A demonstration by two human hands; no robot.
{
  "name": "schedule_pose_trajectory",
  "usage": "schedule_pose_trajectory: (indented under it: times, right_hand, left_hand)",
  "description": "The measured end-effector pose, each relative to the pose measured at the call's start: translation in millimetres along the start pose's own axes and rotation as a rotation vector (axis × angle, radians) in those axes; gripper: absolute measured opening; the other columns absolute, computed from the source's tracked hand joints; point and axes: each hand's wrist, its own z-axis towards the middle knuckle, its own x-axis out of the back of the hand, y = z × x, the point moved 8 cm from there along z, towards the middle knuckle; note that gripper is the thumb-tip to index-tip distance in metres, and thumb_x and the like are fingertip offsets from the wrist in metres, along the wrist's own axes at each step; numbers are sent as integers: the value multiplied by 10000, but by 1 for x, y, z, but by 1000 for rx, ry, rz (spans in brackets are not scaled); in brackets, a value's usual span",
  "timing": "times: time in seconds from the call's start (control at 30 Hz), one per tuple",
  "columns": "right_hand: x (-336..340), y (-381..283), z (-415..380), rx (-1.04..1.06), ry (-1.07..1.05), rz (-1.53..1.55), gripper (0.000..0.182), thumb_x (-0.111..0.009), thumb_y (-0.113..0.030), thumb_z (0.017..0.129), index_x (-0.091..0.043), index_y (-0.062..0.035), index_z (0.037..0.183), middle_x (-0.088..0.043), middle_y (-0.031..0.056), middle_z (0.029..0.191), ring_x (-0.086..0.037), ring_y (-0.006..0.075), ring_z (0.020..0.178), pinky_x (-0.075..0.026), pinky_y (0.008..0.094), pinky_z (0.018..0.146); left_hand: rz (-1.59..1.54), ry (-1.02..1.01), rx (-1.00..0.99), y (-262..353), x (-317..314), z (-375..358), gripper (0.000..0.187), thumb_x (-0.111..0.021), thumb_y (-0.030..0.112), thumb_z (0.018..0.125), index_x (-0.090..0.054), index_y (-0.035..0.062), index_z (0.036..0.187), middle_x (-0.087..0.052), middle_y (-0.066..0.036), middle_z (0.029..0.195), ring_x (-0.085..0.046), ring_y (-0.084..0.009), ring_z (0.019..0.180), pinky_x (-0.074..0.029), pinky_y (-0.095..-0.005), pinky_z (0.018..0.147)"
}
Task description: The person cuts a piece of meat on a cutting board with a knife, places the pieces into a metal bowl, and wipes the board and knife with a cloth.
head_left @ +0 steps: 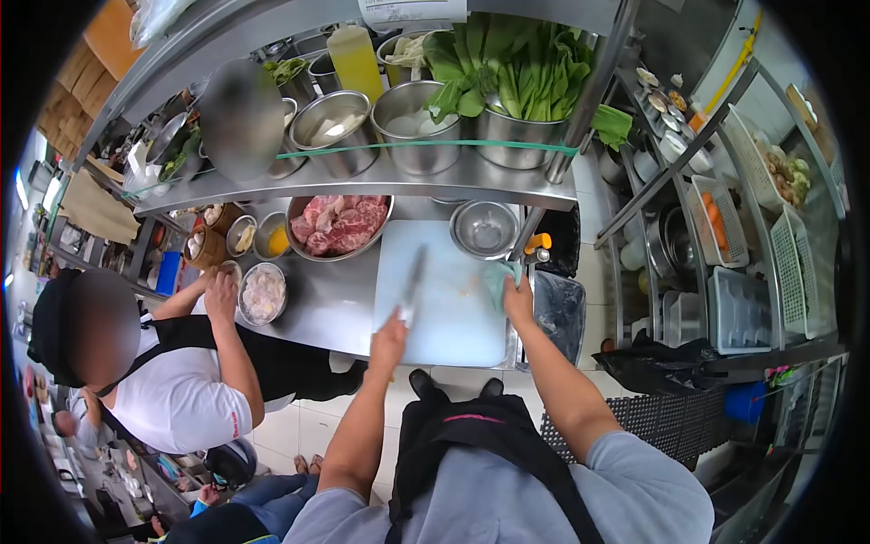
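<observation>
My left hand [390,337] grips the handle of a knife [412,283] whose blade lies flat across the white cutting board [453,317]. Over at the board's right edge, my right hand [518,297] presses a pale green cloth [498,276]. A small empty steel bowl [484,228] stands just behind the board. A large steel bowl of raw red meat [338,225] sits to the board's back left.
A co-worker's hand [220,295] rests on the steel counter at left, by a bowl of pale food [263,293]. The shelf above carries steel tubs [417,127], leafy greens [507,63] and a yellow bottle [354,59]. Wire racks with baskets [739,313] stand at right.
</observation>
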Motion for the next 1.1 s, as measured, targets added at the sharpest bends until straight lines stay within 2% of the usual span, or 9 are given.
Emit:
schedule_pose_trajectory:
  times: [0.07,0.13,0.33,0.43,0.53,0.6,0.63,0.97,1.1]
  right_hand:
    - [1,-11,-5,41,-91,5,392,-557,-300,1017,-606,-21,1288,-688,236,1197,-649,367,1145,-475,420,996]
    - [0,-15,-4,37,-96,34,371,-561,-283,1006,-607,-14,1257,-685,242,1170,-645,391,1125,-480,431,988]
    - [9,-27,-3,-17,-150,12,403,-551,-310,1011,-596,-12,1280,-676,257,1198,-634,415,1151,-480,437,1002]
    - [0,10,6,-9,-187,-123,534,-523,-427,1021,-570,-16,1359,-648,291,1266,-608,454,1204,-470,461,1025]
    - [-3,7,5,-110,-281,-268,761,-469,-610,1007,-525,26,1421,-584,358,1339,-543,511,1280,-438,497,1076]
    - [-2,-4,6,-145,-381,-311,859,-461,-652,992,-482,81,1439,-573,381,1336,-534,507,1294,-412,492,1107]
    - [-7,31,24,-60,-329,-316,707,-500,-557,1010,-486,-28,1479,-625,303,1324,-583,472,1244,-453,486,1056]
    - [-13,13,40,165,-426,-216,588,-548,-420,1038,-517,0,1449,-597,253,1386,-569,421,1267,-433,452,1057]
    - [-9,7,38,180,-458,-260,589,-538,-421,1041,-512,2,1451,-572,260,1408,-551,437,1277,-431,464,1054]
  left_hand:
    - [-112,85,157,-24,3,0,418,-556,216,1014,-592,157,1426,-717,-220,1144,-678,-465,1006,-551,-497,907]
    - [-40,47,-162,5,-14,-1,439,-542,307,1013,-578,217,1441,-699,-245,1124,-663,-486,1011,-534,-551,920]
    - [-30,-29,-130,8,-14,-4,460,-537,301,1015,-568,135,1443,-716,-246,1061,-698,-435,999,-557,-522,896]
    - [-90,-27,5,-18,-21,8,449,-558,260,1023,-578,92,1439,-723,-252,1127,-731,-375,1019,-562,-418,902]
    - [-67,-92,-281,34,-46,-11,444,-568,327,1017,-598,175,1433,-713,-217,1181,-702,-395,1067,-538,-460,950]
    - [85,-193,-65,56,-23,-18,418,-553,331,1013,-600,252,1421,-717,-202,1141,-669,-434,1041,-530,-514,945]
    - [69,-50,-99,52,-10,-16,433,-550,310,1009,-582,241,1435,-731,-192,1092,-688,-425,1000,-545,-512,909]
    - [74,-125,-121,60,-9,-50,433,-537,307,1021,-567,246,1448,-735,-168,1069,-693,-394,981,-551,-514,899]
    - [-17,216,114,-7,25,-70,456,-539,310,1021,-543,238,1471,-737,-187,983,-705,-412,890,-570,-521,841]
